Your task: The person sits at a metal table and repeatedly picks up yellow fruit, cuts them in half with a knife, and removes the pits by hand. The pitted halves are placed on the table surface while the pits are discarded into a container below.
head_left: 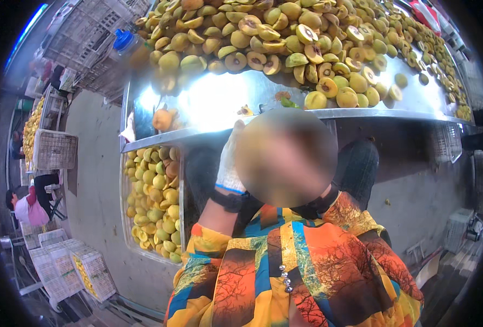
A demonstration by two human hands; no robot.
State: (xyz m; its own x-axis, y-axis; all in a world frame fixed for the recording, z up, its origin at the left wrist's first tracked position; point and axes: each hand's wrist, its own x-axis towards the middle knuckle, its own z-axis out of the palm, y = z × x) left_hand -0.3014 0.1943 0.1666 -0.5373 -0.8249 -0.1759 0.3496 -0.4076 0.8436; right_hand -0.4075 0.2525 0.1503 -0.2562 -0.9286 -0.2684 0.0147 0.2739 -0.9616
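Observation:
My left hand [229,161], in a white knitted glove, is raised at the near edge of the metal table [208,131]; its fingers run into a round blurred patch. My right hand [298,166] is inside that blur, so its fingers and whatever either hand holds are hidden. Beyond them lies a big heap of halved yellow-green fruit [313,53], some showing brown centres. A lone fruit [162,120] sits at the left of the tray surface. Below it, left of my legs, a plastic crate [123,212] is full of fruit halves.
A blue-lidded bottle [124,44] stands by the heap. Stacked crates [56,267] are at lower left. A seated person [31,210] is near another fruit-laden table at left. An empty crate [446,139] is under the table at right; another [458,229] stands on the floor.

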